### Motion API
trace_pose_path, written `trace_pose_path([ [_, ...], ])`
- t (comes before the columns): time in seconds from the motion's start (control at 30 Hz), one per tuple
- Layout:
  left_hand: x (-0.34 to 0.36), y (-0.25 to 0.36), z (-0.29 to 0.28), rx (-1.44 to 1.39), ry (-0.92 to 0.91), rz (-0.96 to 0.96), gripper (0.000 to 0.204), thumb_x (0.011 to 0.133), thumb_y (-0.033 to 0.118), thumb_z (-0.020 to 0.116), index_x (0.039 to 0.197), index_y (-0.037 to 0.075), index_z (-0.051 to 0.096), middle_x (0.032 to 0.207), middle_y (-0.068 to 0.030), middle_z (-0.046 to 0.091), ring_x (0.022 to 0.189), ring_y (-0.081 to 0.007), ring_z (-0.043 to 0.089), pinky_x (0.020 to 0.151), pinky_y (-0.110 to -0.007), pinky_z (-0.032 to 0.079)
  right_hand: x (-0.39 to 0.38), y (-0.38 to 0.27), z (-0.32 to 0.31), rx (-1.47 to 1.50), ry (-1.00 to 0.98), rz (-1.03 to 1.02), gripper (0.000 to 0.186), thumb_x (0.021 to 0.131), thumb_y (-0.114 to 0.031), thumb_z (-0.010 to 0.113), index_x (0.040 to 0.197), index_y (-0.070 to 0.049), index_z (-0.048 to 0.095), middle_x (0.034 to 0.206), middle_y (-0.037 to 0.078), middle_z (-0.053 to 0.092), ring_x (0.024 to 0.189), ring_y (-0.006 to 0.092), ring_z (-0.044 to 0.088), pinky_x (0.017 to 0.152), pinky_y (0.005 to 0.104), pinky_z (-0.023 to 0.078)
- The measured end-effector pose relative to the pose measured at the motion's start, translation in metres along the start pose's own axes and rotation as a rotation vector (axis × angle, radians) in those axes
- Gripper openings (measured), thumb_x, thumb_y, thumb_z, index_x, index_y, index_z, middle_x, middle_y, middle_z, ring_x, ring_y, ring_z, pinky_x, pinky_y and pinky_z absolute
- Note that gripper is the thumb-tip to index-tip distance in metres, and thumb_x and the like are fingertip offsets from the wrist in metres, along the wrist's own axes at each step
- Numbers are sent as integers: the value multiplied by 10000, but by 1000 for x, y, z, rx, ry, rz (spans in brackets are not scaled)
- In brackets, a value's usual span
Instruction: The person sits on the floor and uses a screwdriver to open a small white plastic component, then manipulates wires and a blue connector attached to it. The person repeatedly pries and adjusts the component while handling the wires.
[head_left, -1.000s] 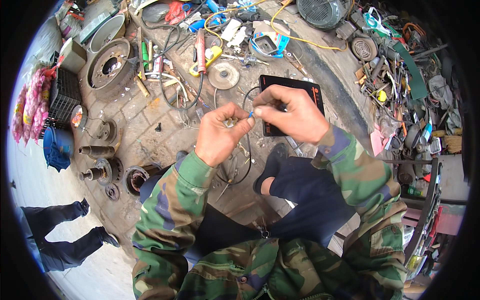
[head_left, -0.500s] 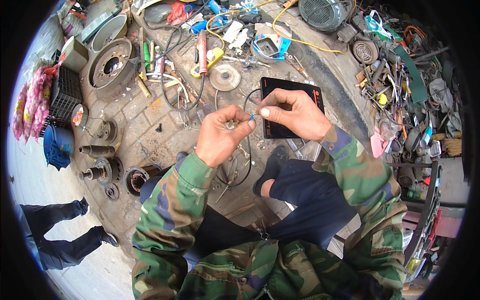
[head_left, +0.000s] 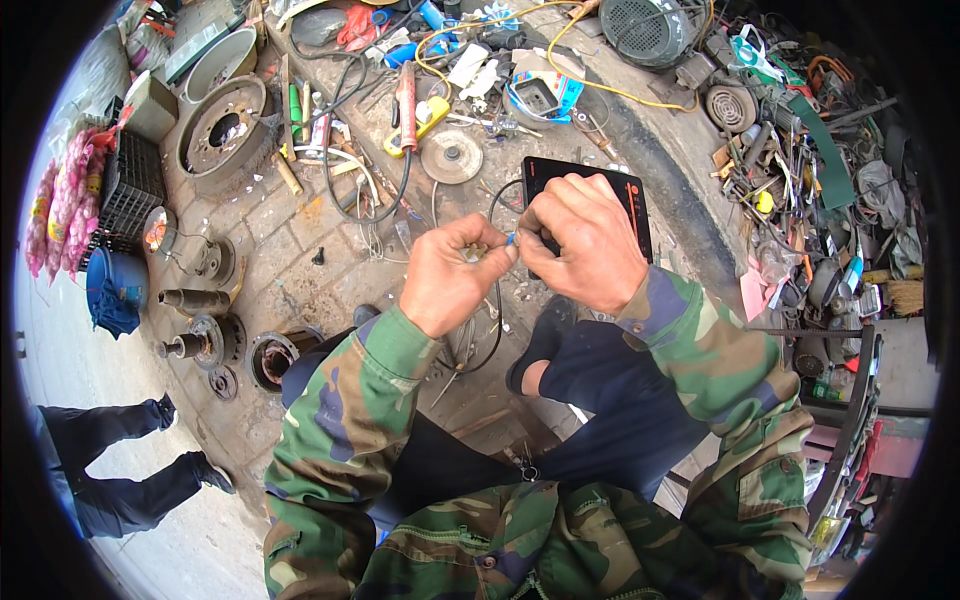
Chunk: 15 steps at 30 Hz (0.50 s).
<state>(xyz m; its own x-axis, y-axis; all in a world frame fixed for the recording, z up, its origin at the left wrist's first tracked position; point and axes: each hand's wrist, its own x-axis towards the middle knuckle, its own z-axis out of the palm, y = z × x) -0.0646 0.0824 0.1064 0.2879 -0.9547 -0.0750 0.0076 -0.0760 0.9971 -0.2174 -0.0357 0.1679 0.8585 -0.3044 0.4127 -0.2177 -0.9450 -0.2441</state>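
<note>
A small blue piece [head_left: 511,239] is pinched between the thumb and the forefinger of the left hand [head_left: 449,277], and it is found at about two o'clock from the middle of this hand. From the right hand [head_left: 585,246] the same piece is seen at about nine o'clock, so it is placed in the narrow gap where the two hands are nearly met. The right fingers are bent and gathered close to it, but what is gripped by them is hidden and cannot be told. Neither hand can be called clearly nearer, and the long axis of the piece is too small to be read with certainty. A black cable [head_left: 498,199] is seen toward eleven o'clock from the piece, whether joined to it or not cannot be judged, and a flat black panel [head_left: 548,171] is partly covered by the right hand, toward one o'clock
</note>
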Motion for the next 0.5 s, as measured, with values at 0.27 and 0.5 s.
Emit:
trace_pose_path([
  [0.27, 2, -9, 4, 48, 5, 154, 118, 878, 96, 738, 910, -8, 693, 815, -61, 696, 814, -77, 608, 765, -284, 509, -3, -13, 3, -42, 43, 88, 161, 767, -67, 752, 794, -65, 593, 742, 69, 545, 714, 275, 558, 694, 397, 374],
  [0.5, -1, -5, -4, -2, -7, 101, 100, 903, 82, 749, 923, -4, 702, 825, -9, 675, 799, -64, 572, 734, -265, 479, 4, 10, -20, 678, -340, 646, 261, 1015, -222, 662, 1073, 28, 707, 974, 24, 711, 868, 81, 609, 821, 280, 521],
])
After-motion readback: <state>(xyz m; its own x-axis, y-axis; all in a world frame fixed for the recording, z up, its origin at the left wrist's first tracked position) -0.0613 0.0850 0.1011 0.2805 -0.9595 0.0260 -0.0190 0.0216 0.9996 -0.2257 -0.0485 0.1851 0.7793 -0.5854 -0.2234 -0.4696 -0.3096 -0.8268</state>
